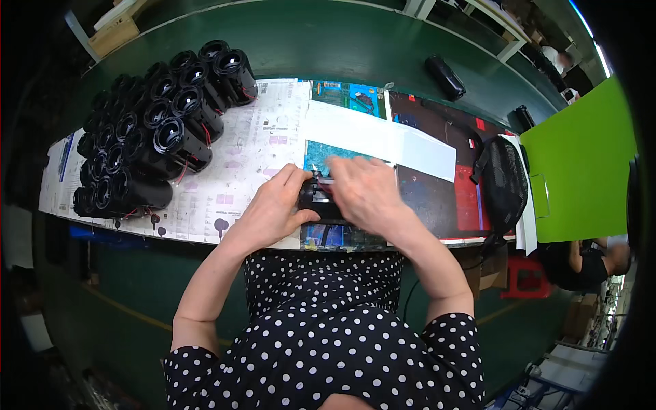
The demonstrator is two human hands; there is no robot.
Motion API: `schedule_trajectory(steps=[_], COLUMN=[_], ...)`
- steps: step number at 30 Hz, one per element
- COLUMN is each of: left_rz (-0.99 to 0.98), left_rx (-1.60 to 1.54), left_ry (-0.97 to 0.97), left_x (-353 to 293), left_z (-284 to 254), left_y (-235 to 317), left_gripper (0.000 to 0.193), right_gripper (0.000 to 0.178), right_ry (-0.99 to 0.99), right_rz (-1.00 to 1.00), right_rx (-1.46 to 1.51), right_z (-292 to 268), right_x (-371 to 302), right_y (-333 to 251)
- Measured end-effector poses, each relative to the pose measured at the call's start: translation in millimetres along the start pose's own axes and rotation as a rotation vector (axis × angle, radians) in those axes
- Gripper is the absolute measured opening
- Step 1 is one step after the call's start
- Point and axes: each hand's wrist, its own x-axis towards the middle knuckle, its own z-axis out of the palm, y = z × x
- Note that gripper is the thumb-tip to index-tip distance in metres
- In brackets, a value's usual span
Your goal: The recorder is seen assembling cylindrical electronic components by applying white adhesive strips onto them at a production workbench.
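A black glossy part (320, 207) lies on the work surface close in front of me, with a thin light strip crossing its upper end. My left hand (272, 210) grips its left side, the thumb at the near end and the fingers at the far end. From the right, my right hand (365, 195) reaches over the part with fingers curled down against it. Its fingertips are partly blurred, and whatever they pinch is hidden. Under the part is a blue patterned sheet (335, 152). At the left stand many black cylindrical housings (179, 142) with round openings and red wires.
White paper strips (355, 130) cross the table beyond my hands. To the right are a dark printed board (427, 198), a black mesh pouch (501, 184) and a bright green panel (581, 164). A black cylinder (445, 77) lies farther off. Other people are in the background.
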Motion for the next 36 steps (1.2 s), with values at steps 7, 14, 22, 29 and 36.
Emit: schedule_trajectory(steps=[7,14,22,29,36], left_rz=[0.104,0.052,-0.057,-0.133,-0.031], left_rx=[0.09,-0.09,-0.199,-0.499,-0.467], left_ry=[0.103,0.124,0.083,0.232,0.407], left_x=[-2.0,20.1,31.7,35.3,13.4], left_z=[-3.4,6.0,8.1,34.1,13.6], left_y=[-7.3,-15.9,-11.5,-26.9,-17.6], left_gripper=[0.057,0.027,0.016,0.01,0.013], right_gripper=[0.041,0.034,0.021,0.014,0.009], right_ry=[0.078,0.181,-0.025,-0.054,0.14], right_rz=[0.14,0.386,0.377,0.258,0.286], right_rx=[0.266,0.641,0.818,0.664,0.594], right_z=[5.0,-1.2,-4.2,43.3,-20.5], right_x=[-4.6,-60.7,-42.1,30.5,10.3], right_y=[3.4,33.5,58.2,84.6,41.1])
